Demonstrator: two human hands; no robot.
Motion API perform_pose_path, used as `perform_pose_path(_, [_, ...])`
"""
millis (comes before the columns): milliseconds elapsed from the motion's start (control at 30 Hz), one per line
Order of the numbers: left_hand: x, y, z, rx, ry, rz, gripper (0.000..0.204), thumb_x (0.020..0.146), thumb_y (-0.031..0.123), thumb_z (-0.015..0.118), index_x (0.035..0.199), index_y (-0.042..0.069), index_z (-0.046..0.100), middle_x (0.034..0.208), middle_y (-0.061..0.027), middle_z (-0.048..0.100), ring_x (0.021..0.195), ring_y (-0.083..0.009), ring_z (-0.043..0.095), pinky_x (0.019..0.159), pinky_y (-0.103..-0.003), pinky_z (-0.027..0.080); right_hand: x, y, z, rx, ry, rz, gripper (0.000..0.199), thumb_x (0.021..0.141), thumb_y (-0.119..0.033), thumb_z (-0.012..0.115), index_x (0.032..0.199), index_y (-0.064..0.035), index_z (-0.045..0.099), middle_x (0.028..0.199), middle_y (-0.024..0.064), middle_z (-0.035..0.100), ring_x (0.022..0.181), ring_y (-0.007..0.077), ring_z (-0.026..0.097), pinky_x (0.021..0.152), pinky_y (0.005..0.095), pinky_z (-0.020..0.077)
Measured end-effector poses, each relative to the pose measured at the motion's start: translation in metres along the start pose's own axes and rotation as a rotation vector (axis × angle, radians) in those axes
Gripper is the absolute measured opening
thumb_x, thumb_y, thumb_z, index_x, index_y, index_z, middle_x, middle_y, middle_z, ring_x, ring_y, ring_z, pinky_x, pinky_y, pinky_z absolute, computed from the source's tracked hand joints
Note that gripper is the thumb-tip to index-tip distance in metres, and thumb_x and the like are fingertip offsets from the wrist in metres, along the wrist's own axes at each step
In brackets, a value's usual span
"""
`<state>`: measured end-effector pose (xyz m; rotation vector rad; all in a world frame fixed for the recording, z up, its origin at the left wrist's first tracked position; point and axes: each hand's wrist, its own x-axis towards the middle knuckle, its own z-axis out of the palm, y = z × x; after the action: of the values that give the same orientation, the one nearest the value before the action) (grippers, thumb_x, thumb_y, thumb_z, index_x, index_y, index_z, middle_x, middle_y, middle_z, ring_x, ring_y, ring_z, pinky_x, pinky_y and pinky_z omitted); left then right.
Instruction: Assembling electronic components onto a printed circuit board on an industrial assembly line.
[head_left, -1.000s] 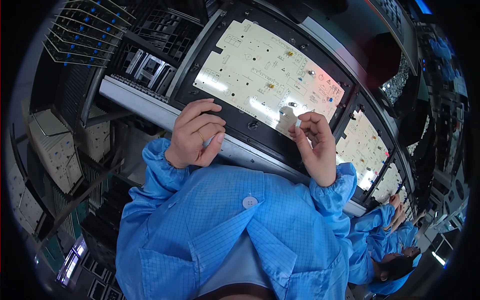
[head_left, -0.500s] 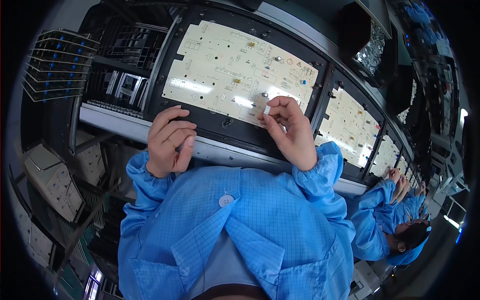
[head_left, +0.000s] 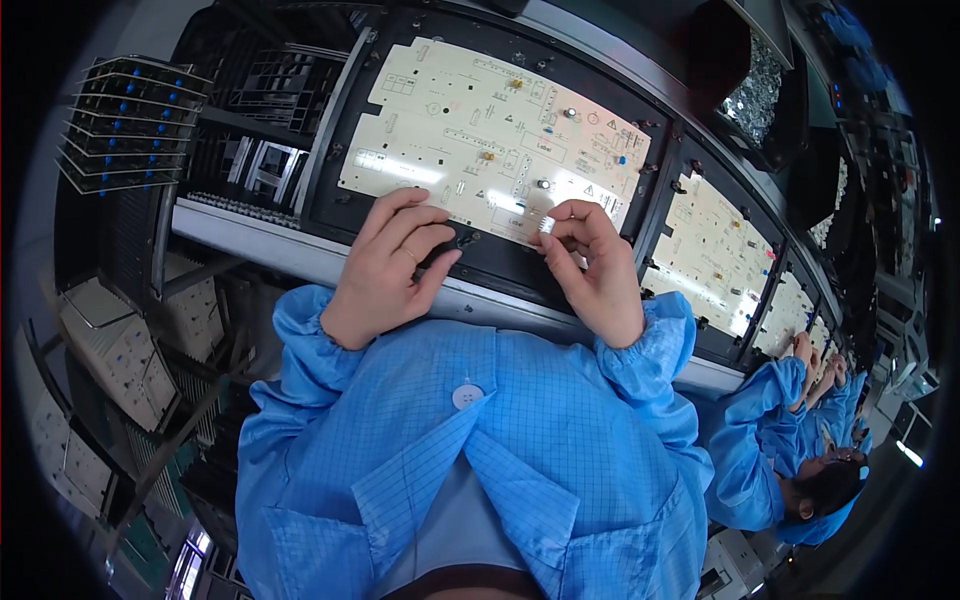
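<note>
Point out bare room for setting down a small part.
Between the left hand and right hand, the black frame has a narrow bare strip, bordered by the pale board above and the silver rail below; a dark clip sits at its left end. The board's right half is crowded: small components and the pinched white part.

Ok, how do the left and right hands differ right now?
The right hand pinches a small white part; the left hand has thumb and fingers apart, no part visible between them. The left hand wears a ring; none shows on the right hand. Both are ungloved, with blue sleeves.
</note>
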<state>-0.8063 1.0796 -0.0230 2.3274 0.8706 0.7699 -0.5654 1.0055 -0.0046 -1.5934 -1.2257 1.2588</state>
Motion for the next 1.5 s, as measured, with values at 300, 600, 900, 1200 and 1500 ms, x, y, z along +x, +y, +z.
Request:
perform_pose_path(300, [-0.005, -0.006, 0.002, 0.013, 0.003, 0.002, 0.018, 0.074, 0.002, 0.077, 0.090, 0.002, 0.068, 0.110, -0.0100, 0.067, 0.116, -0.0317, 0.059, 0.095, -0.040, 0.049, -0.003, 0.001, 0.005, 0.016, 0.016, -0.002, 0.023, 0.095, 0.002, 0.057, 0.117, 0.0001, 0.049, 0.098, 0.0086, 0.068, 0.096, 0.0137, 0.066, 0.085, 0.0263, 0.0510])
perform_pose_path(600, [-0.007, -0.008, 0.000, 0.012, 0.003, 0.025, 0.015, 0.075, 0.004, 0.076, 0.087, 0.002, 0.068, 0.105, -0.0090, 0.067, 0.112, -0.0294, 0.060, 0.093, -0.039, 0.050, 0.002, 0.006, 0.016, 0.093, 0.010, -0.012, 0.022, 0.097, 0.002, 0.055, 0.118, 0.0004, 0.050, 0.103, 0.0082, 0.067, 0.094, 0.0125, 0.064, 0.085, 0.0259, 0.0510])
perform_pose_path(900, [-0.010, -0.013, -0.001, 0.007, 0.040, 0.037, 0.013, 0.077, 0.003, 0.075, 0.088, 0.002, 0.068, 0.101, -0.0089, 0.068, 0.110, -0.0292, 0.061, 0.091, -0.039, 0.050, 0.008, 0.008, 0.024, 0.429, -0.048, 0.067, 0.022, 0.096, 0.005, 0.055, 0.117, 0.0046, 0.057, 0.105, 0.0090, 0.065, 0.095, 0.0138, 0.065, 0.085, 0.0274, 0.0527])
perform_pose_path(1200, [-0.010, -0.018, -0.002, -0.033, 0.053, 0.029, 0.013, 0.076, 0.003, 0.075, 0.088, 0.002, 0.068, 0.097, -0.0082, 0.068, 0.107, -0.0290, 0.063, 0.090, -0.039, 0.051, 0.023, 0.009, 0.044, 0.388, 0.092, 0.012, 0.025, 0.091, 0.009, 0.061, 0.116, 0.0060, 0.059, 0.108, 0.0109, 0.067, 0.096, 0.0153, 0.066, 0.089, 0.0275, 0.0537])
perform_pose_path(1500, [-0.013, -0.021, -0.007, -0.084, 0.042, -0.008, 0.011, 0.077, 0.000, 0.072, 0.087, 0.001, 0.069, 0.096, -0.0102, 0.071, 0.107, -0.0304, 0.063, 0.089, -0.038, 0.052, 0.028, 0.009, 0.052, 0.271, 0.130, -0.027, 0.023, 0.090, 0.011, 0.061, 0.112, 0.0068, 0.065, 0.110, 0.0085, 0.065, 0.101, 0.0142, 0.064, 0.093, 0.0260, 0.0527])
